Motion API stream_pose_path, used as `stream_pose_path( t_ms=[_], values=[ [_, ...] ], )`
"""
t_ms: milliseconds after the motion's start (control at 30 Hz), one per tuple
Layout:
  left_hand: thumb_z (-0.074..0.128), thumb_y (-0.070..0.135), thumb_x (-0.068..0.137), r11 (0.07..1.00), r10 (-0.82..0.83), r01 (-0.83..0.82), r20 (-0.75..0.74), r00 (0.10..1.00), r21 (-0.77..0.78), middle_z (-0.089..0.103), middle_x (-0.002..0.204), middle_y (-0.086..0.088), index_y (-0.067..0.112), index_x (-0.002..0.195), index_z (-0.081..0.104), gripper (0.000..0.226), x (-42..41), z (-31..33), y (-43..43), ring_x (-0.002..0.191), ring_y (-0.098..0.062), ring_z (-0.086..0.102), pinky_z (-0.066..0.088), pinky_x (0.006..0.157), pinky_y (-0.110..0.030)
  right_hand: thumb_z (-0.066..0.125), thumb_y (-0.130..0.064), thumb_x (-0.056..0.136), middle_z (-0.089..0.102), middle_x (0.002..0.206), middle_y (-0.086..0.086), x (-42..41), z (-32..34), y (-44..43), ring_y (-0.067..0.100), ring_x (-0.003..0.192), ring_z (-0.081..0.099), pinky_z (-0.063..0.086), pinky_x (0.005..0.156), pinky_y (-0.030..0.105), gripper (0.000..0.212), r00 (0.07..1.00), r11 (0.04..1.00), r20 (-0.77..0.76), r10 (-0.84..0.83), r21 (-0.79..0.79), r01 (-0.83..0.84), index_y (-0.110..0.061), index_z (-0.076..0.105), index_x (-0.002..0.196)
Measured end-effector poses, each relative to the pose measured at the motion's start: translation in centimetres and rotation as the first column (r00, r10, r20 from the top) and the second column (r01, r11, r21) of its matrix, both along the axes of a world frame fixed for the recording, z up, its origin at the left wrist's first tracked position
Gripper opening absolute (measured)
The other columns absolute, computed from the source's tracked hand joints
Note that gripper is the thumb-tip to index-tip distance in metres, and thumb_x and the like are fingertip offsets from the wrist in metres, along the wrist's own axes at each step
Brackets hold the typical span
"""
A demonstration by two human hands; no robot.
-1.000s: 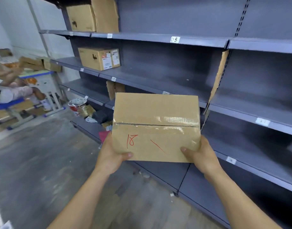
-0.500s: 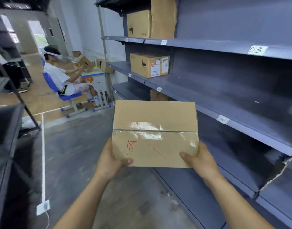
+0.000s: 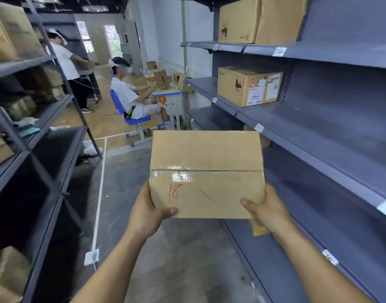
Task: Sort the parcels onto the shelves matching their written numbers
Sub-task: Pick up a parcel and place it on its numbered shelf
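Observation:
A taped cardboard parcel (image 3: pixel 206 165) marked "18" in red is held in front of me at chest height. My left hand (image 3: pixel 147 212) grips its lower left corner, thumb on the top face. My right hand (image 3: pixel 267 209) grips the lower right corner the same way. The grey shelf unit (image 3: pixel 318 132) runs along my right, with small white number tags reading "04" (image 3: pixel 279 51) and "09" (image 3: pixel 259 127) on the shelf edges. Two lower tags are too blurred to read.
A labelled box (image 3: pixel 249 85) sits on the "09" level and two boxes (image 3: pixel 259 18) on the top shelf. A dark rack (image 3: pixel 34 138) with boxes stands on my left. At the aisle's far end one person (image 3: pixel 133 99) sits at a small desk and another (image 3: pixel 67 68) stands.
My view has swung left, from facing the shelves to looking down the aisle. The parcel stays held in both hands, in the same grip.

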State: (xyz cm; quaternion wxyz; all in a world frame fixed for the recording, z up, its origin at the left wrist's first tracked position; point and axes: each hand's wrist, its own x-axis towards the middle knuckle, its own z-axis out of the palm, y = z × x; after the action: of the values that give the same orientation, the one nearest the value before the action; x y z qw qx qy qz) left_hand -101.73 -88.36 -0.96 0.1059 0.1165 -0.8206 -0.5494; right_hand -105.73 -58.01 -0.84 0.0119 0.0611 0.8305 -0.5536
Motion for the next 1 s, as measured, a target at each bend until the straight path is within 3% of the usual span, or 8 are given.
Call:
stream_pose_path(
  t_ms=[133, 267, 400, 533, 633, 833, 933, 1000],
  values=[
    [0.093, 0.021, 0.05, 1.0, 0.021, -0.021, 0.02, 1.0, 0.002, 0.068, 0.113, 0.015, 0.038, 0.124, 0.05, 0.087, -4.2, -0.8, -3.0, 0.104, -0.011, 0.065, 0.055, 0.088, -0.04, 0.08, -0.029, 0.082, 0.063, 0.11, -0.016, -4.4, -0.4, -2.8, 0.014, 0.108, 0.061, 0.051, 0.095, 0.039, 0.052, 1.0, 0.999, 0.003, 0.011, 0.043, -0.011, -0.034, 0.047, 0.122],
    [0.092, 0.009, 0.059, 1.0, 0.029, -0.029, -0.001, 1.0, 0.01, 0.067, 0.11, 0.016, 0.032, 0.124, 0.05, 0.08, -9.3, -1.4, -6.2, 0.1, -0.008, 0.063, 0.051, 0.078, -0.03, 0.078, -0.027, 0.083, 0.064, 0.112, -0.01, -10.1, -0.3, -6.3, 0.017, 0.107, 0.061, 0.05, 0.093, 0.039, 0.053, 1.0, 0.996, -0.003, 0.026, 0.08, -0.026, -0.024, 0.049, 0.127],
    [0.093, 0.013, 0.059, 1.0, 0.03, -0.03, 0.005, 1.0, -0.01, 0.066, 0.111, 0.015, 0.032, 0.121, 0.049, 0.079, -14.9, -1.1, -10.3, 0.101, -0.012, 0.063, 0.053, 0.082, -0.036, 0.08, -0.026, 0.081, 0.067, 0.111, -0.007, -16.3, -0.2, -10.4, 0.019, 0.106, 0.063, 0.05, 0.09, 0.037, 0.051, 0.999, 0.992, -0.017, 0.032, 0.119, -0.03, -0.021, 0.051, 0.123],
    [0.093, 0.015, 0.062, 0.999, 0.009, -0.009, 0.01, 1.0, -0.037, 0.062, 0.111, 0.016, 0.033, 0.124, 0.045, 0.081, -20.0, -0.1, -13.8, 0.101, -0.013, 0.059, 0.047, 0.073, -0.028, 0.081, -0.025, 0.081, 0.067, 0.11, -0.005, -20.8, -0.4, -14.0, 0.019, 0.103, 0.063, 0.051, 0.09, 0.039, 0.051, 1.0, 0.995, -0.021, -0.003, 0.095, 0.005, -0.019, 0.051, 0.122],
    [0.093, 0.018, 0.061, 0.998, 0.003, -0.002, 0.017, 1.0, -0.058, 0.062, 0.113, 0.014, 0.031, 0.129, 0.045, 0.084, -23.4, -0.5, -15.9, 0.102, -0.015, 0.059, 0.048, 0.079, -0.033, 0.081, -0.026, 0.08, 0.067, 0.113, -0.003, -23.8, -0.9, -15.6, 0.021, 0.107, 0.064, 0.051, 0.097, 0.046, 0.052, 1.0, 0.997, 0.002, -0.027, 0.069, 0.026, -0.019, 0.051, 0.121],
    [0.093, 0.018, 0.057, 0.999, 0.026, -0.023, 0.05, 0.998, -0.049, 0.065, 0.111, 0.017, 0.039, 0.119, 0.048, 0.08, -29.6, -2.1, -19.1, 0.103, -0.013, 0.062, 0.053, 0.085, -0.038, 0.079, -0.024, 0.083, 0.066, 0.112, -0.005, -29.9, -1.3, -18.7, 0.019, 0.105, 0.063, 0.05, 0.096, 0.041, 0.047, 1.0, 0.994, 0.021, -0.006, 0.106, 0.004, -0.021, 0.05, 0.119],
    [0.092, 0.015, 0.059, 0.998, 0.022, -0.019, 0.054, 0.998, -0.054, 0.064, 0.111, 0.017, 0.035, 0.12, 0.047, 0.079, -33.1, -3.0, -20.4, 0.1, -0.012, 0.06, 0.049, 0.07, -0.022, 0.082, -0.029, 0.077, 0.067, 0.113, -0.006, -33.5, -2.3, -20.4, 0.018, 0.106, 0.063, 0.051, 0.096, 0.042, 0.053, 0.999, 0.995, 0.037, 0.007, 0.101, -0.011, -0.021, 0.052, 0.121],
    [0.091, 0.012, 0.061, 0.998, 0.014, -0.011, 0.066, 0.998, -0.054, 0.062, 0.109, 0.016, 0.034, 0.12, 0.046, 0.078, -35.9, -3.4, -21.3, 0.095, -0.007, 0.059, 0.043, 0.059, -0.01, 0.081, -0.046, 0.063, 0.069, 0.111, -0.008, -36.5, -3.6, -21.3, 0.017, 0.105, 0.065, 0.052, 0.096, 0.045, 0.066, 1.0, 0.996, 0.03, 0.007, 0.092, -0.01, -0.025, 0.055, 0.119]
  ],
)
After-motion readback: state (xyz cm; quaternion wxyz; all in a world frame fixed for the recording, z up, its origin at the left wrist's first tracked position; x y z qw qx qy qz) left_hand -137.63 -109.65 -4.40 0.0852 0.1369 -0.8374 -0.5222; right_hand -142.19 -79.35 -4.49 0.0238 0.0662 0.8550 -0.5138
